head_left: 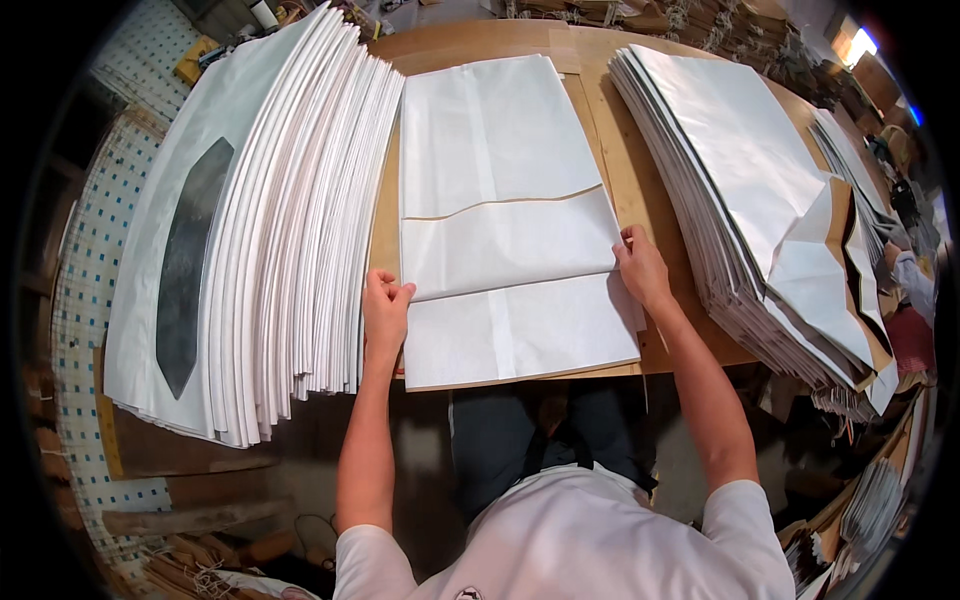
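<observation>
A large white paper sack (505, 240) lies flat on the wooden table in front of me, with a pale strip down its middle. Part of it is folded over, showing a thin brown edge across the paper and a crease lower down. My left hand (388, 305) has its fingers curled at the sack's left edge, beside that crease. At the right end of the crease, my right hand (642, 264) pinches the other edge between thumb and fingers. The undersides of both grips are hidden.
A tall, fanned stack of white sacks (310, 210) leans at the left, with a dark pointed plate (195, 265) on its face. Another stack (720, 130) fills the right, its near corner crumpled open. Beneath lies the wooden table (470, 42). A person's sleeve (914, 285) shows at far right.
</observation>
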Demonstrator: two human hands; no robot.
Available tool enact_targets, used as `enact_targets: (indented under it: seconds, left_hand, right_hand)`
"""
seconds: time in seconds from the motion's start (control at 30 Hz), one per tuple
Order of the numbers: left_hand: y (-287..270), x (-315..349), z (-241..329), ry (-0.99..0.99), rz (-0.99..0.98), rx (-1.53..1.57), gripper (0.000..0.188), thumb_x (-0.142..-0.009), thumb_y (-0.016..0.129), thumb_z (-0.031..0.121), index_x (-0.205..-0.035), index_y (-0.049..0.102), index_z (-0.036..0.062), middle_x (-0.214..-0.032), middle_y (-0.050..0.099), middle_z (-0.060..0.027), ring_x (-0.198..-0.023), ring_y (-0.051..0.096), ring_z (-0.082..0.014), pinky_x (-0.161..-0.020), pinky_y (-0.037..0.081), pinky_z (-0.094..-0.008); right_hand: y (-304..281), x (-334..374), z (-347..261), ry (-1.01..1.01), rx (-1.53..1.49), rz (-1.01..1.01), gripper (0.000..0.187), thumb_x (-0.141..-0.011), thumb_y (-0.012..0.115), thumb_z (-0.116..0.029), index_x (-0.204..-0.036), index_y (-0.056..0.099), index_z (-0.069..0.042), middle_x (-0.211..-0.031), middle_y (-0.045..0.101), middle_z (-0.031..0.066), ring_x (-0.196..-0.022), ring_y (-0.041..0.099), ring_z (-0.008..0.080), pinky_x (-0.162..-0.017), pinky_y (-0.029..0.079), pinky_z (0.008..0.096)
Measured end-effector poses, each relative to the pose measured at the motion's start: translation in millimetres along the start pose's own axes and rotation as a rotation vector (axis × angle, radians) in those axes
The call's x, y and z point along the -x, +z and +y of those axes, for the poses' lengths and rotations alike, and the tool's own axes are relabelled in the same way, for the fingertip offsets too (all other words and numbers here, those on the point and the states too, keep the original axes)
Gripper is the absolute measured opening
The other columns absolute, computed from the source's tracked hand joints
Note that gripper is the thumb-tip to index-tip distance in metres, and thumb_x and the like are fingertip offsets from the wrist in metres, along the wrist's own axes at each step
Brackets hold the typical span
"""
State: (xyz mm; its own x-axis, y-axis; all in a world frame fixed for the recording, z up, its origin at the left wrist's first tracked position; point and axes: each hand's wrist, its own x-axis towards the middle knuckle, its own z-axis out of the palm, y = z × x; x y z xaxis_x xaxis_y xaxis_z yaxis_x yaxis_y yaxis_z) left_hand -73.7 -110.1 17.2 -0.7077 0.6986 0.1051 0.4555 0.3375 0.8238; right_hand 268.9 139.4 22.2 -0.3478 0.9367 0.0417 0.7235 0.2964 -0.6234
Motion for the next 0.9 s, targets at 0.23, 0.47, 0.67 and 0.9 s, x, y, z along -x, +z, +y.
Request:
enact_targets:
  seconds: [0.23,0.47,0.67,0.9]
  left_hand:
    - [3,5,13,-0.124,0.015,0.13,0.04,-0.088,0.076,0.011,-0.119,0.056,-0.0034,-0.082,0.065,-0.0103,-0.083,0.06,-0.0246,-0.08,0.05,-0.0393]
    - [1,11,13,-0.062,0.015,-0.166,0.04,-0.087,0.074,0.01,-0.119,0.052,0.0003,-0.084,0.064,-0.0099,-0.099,0.056,-0.032,-0.097,0.041,-0.0473]
    - [8,15,30,0.202,0.106,-0.469,0.054,-0.094,0.066,0.013,-0.143,0.048,0.0026,-0.133,0.057,-0.0254,-0.13,0.049,-0.0426,-0.115,0.031,-0.0557]
    - [58,-1,62,0.51,-0.198,-0.511,0.05,-0.104,0.055,0.038,-0.149,0.057,0.018,-0.159,0.045,-0.0192,-0.15,0.034,-0.0448,-0.123,0.021,-0.0619]
  right_hand:
    - [-7,9,-13,0.045,-0.054,-0.019,0.043,-0.103,0.054,-0.02,-0.145,0.051,-0.012,-0.112,0.071,0.0245,-0.104,0.067,0.0437,-0.091,0.05,0.0515]
    - [16,8,6,-0.126,0.125,0.165,0.046,-0.101,0.052,-0.012,-0.148,0.053,-0.017,-0.114,0.065,0.0224,-0.097,0.065,0.0448,-0.088,0.05,0.0511]
    - [15,9,3,-0.171,0.241,0.128,0.056,-0.091,0.054,-0.001,-0.141,0.063,-0.023,-0.103,0.061,0.0179,-0.088,0.065,0.0402,-0.078,0.052,0.0495]
    - [21,9,9,-0.232,0.27,0.14,0.059,-0.086,0.054,0.003,-0.137,0.067,-0.023,-0.105,0.06,0.0171,-0.083,0.065,0.0385,-0.076,0.054,0.0489]
